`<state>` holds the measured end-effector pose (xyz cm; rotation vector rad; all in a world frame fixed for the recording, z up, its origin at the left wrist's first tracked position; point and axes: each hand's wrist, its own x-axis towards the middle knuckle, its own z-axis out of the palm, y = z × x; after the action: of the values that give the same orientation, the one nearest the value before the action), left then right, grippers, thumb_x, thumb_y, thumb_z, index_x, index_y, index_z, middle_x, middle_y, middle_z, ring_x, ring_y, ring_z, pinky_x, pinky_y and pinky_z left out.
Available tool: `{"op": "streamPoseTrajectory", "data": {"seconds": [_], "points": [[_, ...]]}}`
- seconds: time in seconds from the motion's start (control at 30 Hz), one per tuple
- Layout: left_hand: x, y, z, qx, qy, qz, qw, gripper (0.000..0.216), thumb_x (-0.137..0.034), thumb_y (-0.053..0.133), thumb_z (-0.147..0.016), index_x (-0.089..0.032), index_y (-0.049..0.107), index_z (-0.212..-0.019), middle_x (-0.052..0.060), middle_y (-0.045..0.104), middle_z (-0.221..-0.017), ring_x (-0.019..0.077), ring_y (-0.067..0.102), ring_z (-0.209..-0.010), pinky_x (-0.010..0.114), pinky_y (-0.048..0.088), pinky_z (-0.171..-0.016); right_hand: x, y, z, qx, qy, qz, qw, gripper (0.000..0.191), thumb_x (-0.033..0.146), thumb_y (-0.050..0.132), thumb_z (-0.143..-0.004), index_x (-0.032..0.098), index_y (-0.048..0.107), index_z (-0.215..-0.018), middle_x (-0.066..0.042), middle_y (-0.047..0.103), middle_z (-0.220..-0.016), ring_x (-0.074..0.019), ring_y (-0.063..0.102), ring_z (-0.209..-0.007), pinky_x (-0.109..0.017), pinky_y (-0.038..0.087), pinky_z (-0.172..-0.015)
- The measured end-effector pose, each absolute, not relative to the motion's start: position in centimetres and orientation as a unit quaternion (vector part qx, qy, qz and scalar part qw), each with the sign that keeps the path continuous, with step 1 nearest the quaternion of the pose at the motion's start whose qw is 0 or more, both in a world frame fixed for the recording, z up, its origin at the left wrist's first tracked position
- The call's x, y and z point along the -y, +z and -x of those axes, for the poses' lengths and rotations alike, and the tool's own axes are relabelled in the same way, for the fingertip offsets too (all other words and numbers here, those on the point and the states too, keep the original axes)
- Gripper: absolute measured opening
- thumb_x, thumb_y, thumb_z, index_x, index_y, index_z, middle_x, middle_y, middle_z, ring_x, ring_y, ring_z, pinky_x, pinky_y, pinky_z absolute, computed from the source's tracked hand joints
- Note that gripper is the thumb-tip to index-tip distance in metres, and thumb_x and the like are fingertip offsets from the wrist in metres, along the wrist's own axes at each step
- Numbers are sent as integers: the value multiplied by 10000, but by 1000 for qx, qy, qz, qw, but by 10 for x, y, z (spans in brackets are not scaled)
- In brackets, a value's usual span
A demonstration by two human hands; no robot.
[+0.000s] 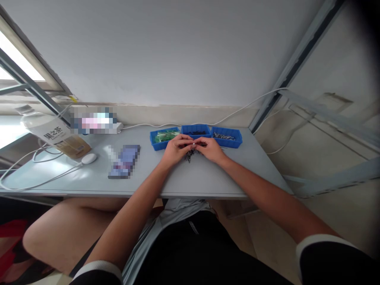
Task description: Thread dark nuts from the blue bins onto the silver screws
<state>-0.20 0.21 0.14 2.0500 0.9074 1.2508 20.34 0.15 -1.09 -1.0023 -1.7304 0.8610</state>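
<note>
My left hand [177, 149] and my right hand [211, 150] meet over the table, fingertips pinched together. Between them is a small silvery part [194, 145], too small to name its kind. Just below the fingers lies a loose pile of dark, slim metal pieces [189, 156], partly covered by my hands. Behind my hands stand three blue bins. The left bin [153, 141] holds green and clear pieces, and my left hand overlaps its corner. Small dark parts fill the middle bin [196, 128]. In the right bin [234, 143] are thin silvery and dark metal pieces.
A phone-like flat object [124, 161], blurred out, lies left of my arm. Further left are a labelled bottle [56, 132], a white round charger [89, 158] with cables, and a pixelated item [95, 120]. A white cable [231, 116] runs along the wall. Metal frame posts [267, 103] flank the table.
</note>
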Motion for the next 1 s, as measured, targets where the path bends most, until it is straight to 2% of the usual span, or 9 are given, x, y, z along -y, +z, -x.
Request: {"op": "streamPoseTrajectory", "data": {"seconds": [0.17,0.27,0.37,0.57,0.7,0.8,0.9,0.97,1.0], "points": [[0,4,2,-356,462,-763,279,295,-465,739,-901,-262,818,-1100,81,731,-1156,213,683,-994,311,548,-737,1,-6,-202,679,398,414,457,334,457,759,-845,183,802,-1032,-51,771,-866,-159,637,-637,-281,509,-583],[1,4,3,-382,463,-751,276,371,-481,716,-917,-249,774,-1200,84,734,-1156,207,689,-959,307,552,-737,-1,-5,-202,609,464,413,494,396,537,775,-827,186,790,-1010,-47,747,-822,-151,620,-627,-251,468,-493],[0,3,4,-418,459,-739,263,356,-476,689,-935,-232,767,-1182,73,755,-1101,202,689,-918,317,551,-768,-6,-4,-207,515,502,404,565,413,562,798,-806,197,772,-997,-55,740,-878,-157,657,-725,-223,465,-476],[-1,-3,4,-443,432,-752,227,324,-472,620,-974,-219,789,-1088,64,786,-1055,213,697,-893,326,533,-762,-17,-5,-228,386,506,417,648,364,536,793,-831,210,712,-973,-50,737,-853,-149,670,-683,-236,502,-483],[-1,-5,2,-436,414,-770,215,327,-469,605,-977,-219,790,-1077,63,796,-1051,224,713,-913,321,527,-742,-18,-5,-234,370,504,447,640,412,618,709,-888,208,670,-911,-70,735,-776,-165,665,-611,-249,466,-420],[-1,-5,3,-444,413,-767,211,339,-472,587,-988,-217,791,-1078,61,797,-1042,222,711,-887,321,530,-749,-13,-4,-231,440,517,457,575,448,648,693,-890,200,666,-881,-63,715,-725,-147,617,-538,-238,386,-381],[-1,-3,4,-448,413,-767,202,355,-465,553,-1006,-209,789,-1077,68,798,-1034,226,710,-888,328,537,-780,-3,-3,-223,588,449,458,493,401,599,663,-929,199,697,-915,-57,731,-769,-157,626,-569,-267,438,-451],[-1,-3,5,-444,410,-774,190,350,-444,539,-1013,-204,786,-1077,73,797,-1050,232,714,-922,336,540,-822,4,-4,-217,708,317,443,449,274,477,710,-925,206,732,-960,-63,759,-875,-195,679,-737,-328,556,-667],[0,-3,5,-443,408,-777,184,343,-431,536,-1015,-203,785,-1078,75,797,-1060,235,716,-940,340,539,-845,6,-5,-214,763,250,421,422,225,418,723,-919,209,749,-996,-75,763,-940,-224,687,-848,-372,570,-789]]}}
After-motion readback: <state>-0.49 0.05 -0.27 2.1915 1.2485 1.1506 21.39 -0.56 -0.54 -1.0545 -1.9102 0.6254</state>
